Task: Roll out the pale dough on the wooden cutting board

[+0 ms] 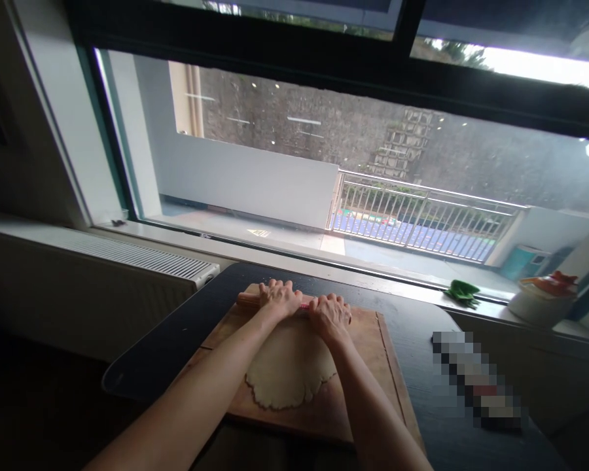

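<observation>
A wooden rolling pin point(248, 300) lies crosswise near the far end of the wooden board point(373, 366). My left hand point(281, 298) is closed over its left part, and my right hand point(330, 311) is closed over its right part. Both arms reach forward across the board. Under and in front of the pin spreads a flat sheet of pale dough point(289, 366) with a ragged, cracked near edge. The dough's far edge is hidden by my hands and the pin.
The board rests on a dark table point(152, 353) with rounded corners. A pixelated object point(476, 383) lies on its right side. Left stands a white radiator point(127, 252). On the window sill are a green leafy item point(464, 292) and a white container point(542, 302) with something orange on top.
</observation>
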Demonstrator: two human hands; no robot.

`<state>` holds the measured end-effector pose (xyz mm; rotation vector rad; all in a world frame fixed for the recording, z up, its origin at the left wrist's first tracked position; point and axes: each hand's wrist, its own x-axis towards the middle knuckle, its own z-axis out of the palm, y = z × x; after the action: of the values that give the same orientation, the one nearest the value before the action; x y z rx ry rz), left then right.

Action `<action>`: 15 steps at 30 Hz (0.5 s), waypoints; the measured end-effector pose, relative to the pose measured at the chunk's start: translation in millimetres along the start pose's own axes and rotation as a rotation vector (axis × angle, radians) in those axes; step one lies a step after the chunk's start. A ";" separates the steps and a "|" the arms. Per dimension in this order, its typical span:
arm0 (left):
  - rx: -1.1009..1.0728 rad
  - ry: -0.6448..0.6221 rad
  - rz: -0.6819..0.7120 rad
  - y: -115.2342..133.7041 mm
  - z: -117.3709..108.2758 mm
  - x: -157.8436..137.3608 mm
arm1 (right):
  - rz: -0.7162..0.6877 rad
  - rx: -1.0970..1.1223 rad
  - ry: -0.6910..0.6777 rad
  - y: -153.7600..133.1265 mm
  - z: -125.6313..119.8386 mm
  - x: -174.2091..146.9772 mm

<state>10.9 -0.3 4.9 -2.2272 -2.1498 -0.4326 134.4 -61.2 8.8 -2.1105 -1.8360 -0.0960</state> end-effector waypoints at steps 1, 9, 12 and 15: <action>0.003 -0.004 0.001 0.0 -0.6 -1.1 | 0.001 0.000 0.006 -0.2 -0.7 -1.7; 0.004 -0.065 -0.008 4.3 1.2 26.7 | -0.008 0.009 -0.069 5.4 5.2 27.6; 0.017 -0.061 0.009 7.2 3.9 43.3 | 0.001 0.019 -0.124 8.2 11.7 49.8; 0.026 -0.024 0.040 9.8 7.8 59.0 | 0.011 0.026 -0.165 11.2 18.1 69.3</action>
<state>22.9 58.5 11.4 -2.2683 -2.1059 -0.3757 153.5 8.7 8.2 -2.1674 -1.9060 0.1067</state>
